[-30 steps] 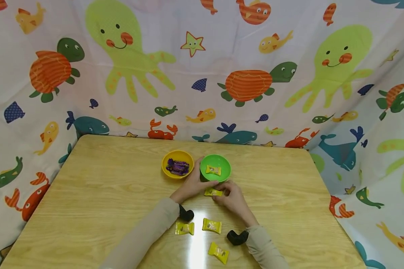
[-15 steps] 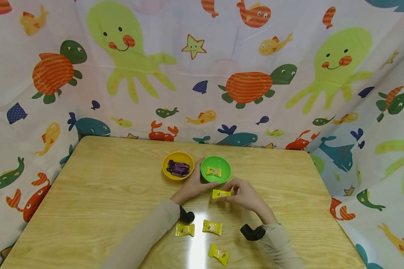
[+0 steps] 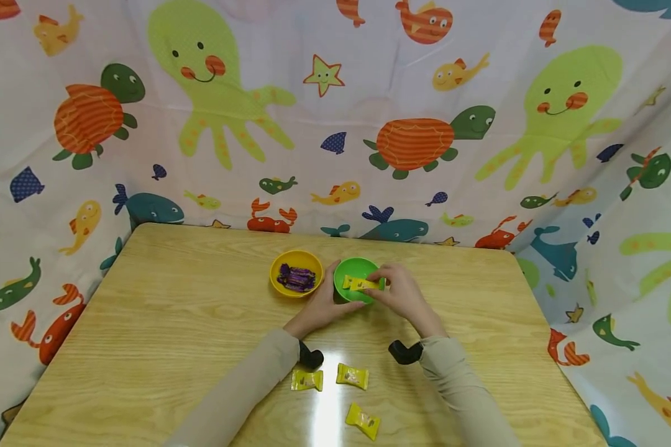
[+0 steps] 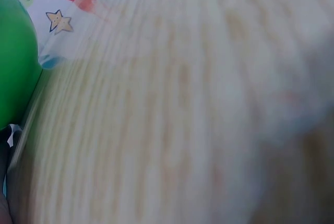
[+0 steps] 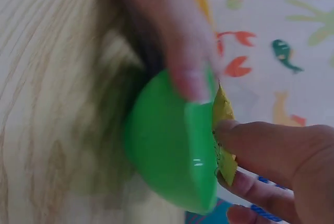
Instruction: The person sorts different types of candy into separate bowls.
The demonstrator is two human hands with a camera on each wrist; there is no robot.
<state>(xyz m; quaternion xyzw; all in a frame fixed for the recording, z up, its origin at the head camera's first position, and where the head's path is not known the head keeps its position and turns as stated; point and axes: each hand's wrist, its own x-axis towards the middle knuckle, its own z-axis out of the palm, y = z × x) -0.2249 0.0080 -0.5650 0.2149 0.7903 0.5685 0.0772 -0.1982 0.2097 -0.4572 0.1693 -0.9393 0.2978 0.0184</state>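
Observation:
My right hand [image 3: 402, 295] pinches a yellow-wrapped candy [image 3: 361, 284] between thumb and fingers, over the mouth of the green bowl [image 3: 349, 268]. In the right wrist view this candy [image 5: 224, 145] is edge-on beside the bowl's rim. Another yellow candy lies inside the bowl, partly hidden behind the held one. My left hand [image 3: 320, 303] holds the green bowl from its left, the thumb along the near side. A slice of the green bowl [image 4: 15, 62] shows at the left edge of the left wrist view.
Left of the green bowl stands a yellow bowl [image 3: 276, 287] with several purple-wrapped candies [image 3: 296, 278]. Three yellow candies lie nearer on the wooden table [image 3: 201, 298]: one left [image 3: 307, 380], one middle [image 3: 352, 376], one closest [image 3: 363, 421]. A sea-animal curtain stands behind the table.
My right hand has lifted the yellow candy from the table in front of the green bowl and carried it up over the bowl. My left hand stays on the bowl.

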